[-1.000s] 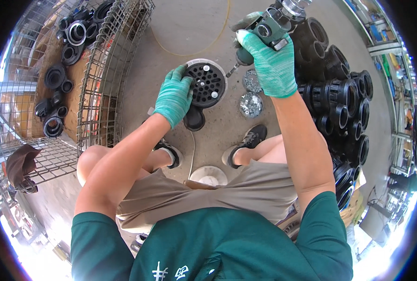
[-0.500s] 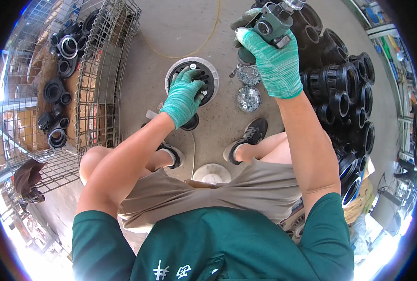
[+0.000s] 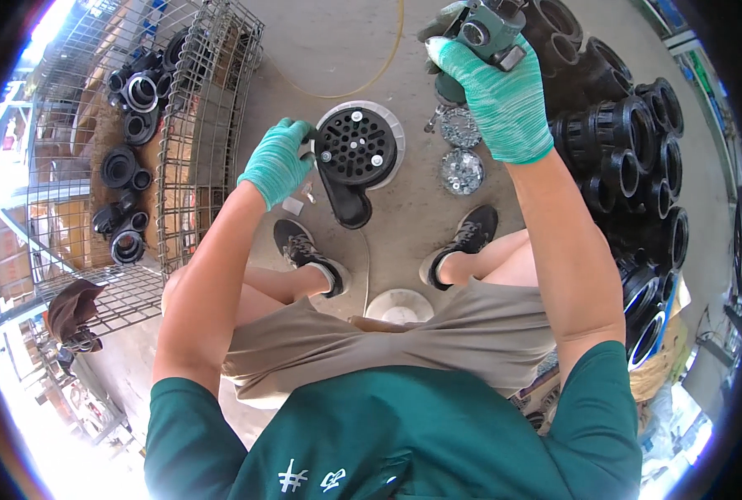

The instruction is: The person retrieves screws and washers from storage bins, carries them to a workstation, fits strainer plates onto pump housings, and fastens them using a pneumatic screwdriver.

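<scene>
A round black pump part (image 3: pixel 355 172) with a perforated face and a side spout sits over a white bucket (image 3: pixel 397 137) on the floor. Several pale bolts or washers rest on its face. At its left edge is my left hand (image 3: pixel 277 160) in a green glove, thumb and fingers apart, holding nothing. My right hand (image 3: pixel 497 96), gloved alike, grips a dark green power tool (image 3: pixel 486 33) up at the top of the view. The fingers round its far side are partly hidden. Below the tool are two dishes of metal hardware, the nearer dish (image 3: pixel 462 172) holding washers or nuts.
A wire mesh cage (image 3: pixel 200 142) with black fittings stands at the left. Black plastic pipe fittings (image 3: pixel 617 154) are piled at the right. A yellow hose (image 3: pixel 379 71) curves over the floor ahead. My shoes (image 3: pixel 304 250) flank the bucket on the near side.
My left hand has drawn back leftward off the black part, uncovering its face and bolts. My right hand still grips the tool in much the same place. The whole view has shifted slightly.
</scene>
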`<state>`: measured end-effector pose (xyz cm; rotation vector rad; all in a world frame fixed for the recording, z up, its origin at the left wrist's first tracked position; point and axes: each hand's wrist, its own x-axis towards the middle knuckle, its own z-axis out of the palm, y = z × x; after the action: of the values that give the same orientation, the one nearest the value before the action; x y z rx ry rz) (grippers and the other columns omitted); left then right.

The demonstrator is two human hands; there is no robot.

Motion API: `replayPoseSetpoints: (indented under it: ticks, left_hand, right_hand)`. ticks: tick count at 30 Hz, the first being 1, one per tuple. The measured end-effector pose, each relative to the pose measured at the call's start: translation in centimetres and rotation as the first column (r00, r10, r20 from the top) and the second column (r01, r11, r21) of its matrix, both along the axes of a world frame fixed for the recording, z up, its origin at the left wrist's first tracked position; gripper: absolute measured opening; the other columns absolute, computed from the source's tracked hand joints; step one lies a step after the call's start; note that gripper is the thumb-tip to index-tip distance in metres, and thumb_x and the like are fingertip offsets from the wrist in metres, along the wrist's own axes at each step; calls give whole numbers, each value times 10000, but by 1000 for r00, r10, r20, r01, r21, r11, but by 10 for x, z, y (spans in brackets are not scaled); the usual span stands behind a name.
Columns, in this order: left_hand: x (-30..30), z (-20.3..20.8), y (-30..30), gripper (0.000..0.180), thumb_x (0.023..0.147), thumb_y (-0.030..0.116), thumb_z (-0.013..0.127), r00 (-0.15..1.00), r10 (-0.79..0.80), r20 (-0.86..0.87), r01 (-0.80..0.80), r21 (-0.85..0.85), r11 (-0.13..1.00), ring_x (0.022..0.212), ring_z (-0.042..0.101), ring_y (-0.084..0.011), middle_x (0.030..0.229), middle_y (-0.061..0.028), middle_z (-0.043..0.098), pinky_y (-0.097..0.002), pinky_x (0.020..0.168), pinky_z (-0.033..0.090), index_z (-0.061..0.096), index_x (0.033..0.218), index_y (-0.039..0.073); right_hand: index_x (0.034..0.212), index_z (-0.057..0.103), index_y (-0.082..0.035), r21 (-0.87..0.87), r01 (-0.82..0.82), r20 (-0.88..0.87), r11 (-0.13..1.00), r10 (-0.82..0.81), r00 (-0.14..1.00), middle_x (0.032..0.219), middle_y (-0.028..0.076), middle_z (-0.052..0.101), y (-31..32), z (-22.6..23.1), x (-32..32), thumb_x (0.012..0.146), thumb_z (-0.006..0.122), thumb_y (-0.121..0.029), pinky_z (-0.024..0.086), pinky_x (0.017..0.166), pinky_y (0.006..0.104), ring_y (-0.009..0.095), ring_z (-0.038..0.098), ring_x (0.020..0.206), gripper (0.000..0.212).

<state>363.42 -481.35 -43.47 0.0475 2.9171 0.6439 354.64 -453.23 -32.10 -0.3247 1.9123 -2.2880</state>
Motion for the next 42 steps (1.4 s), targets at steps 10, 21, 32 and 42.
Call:
replayPoseSetpoints:
  ticks: [10,21,32,42]
  left_hand:
    - [9,-18,18,222,820,119,759,996,58,66,-52,-99,994,926,651,-346,1024,-151,638,-409,845,535,695,1025,62]
    - [10,-17,25,197,854,201,721,998,63,20,-57,-218,974,936,649,-349,993,-147,655,-429,835,531,696,1011,84]
    - [11,-18,28,189,852,223,707,999,34,-32,-43,-314,949,918,648,-334,970,-127,653,-433,810,535,683,981,87]
    - [-2,-3,37,239,818,197,735,999,-37,-35,26,-287,957,962,633,-337,1011,-137,637,-434,849,527,688,1018,75]
  right_hand:
    - [1026,637,-91,-55,75,42,996,-72,996,798,-19,632,-1,-5,-4,833,724,18,454,555,238,75,570,631,238]
    - [1017,639,-102,-118,61,97,991,-49,994,784,-16,627,4,-8,-5,832,729,11,438,529,236,81,561,602,235]
    - [1029,640,-101,-97,30,80,995,-22,997,793,-23,632,-1,-9,-4,834,734,6,445,535,232,74,568,611,242]
    - [1050,643,-79,-102,73,54,992,-67,996,821,-34,638,4,-7,-9,834,745,-1,465,558,225,61,584,648,252]
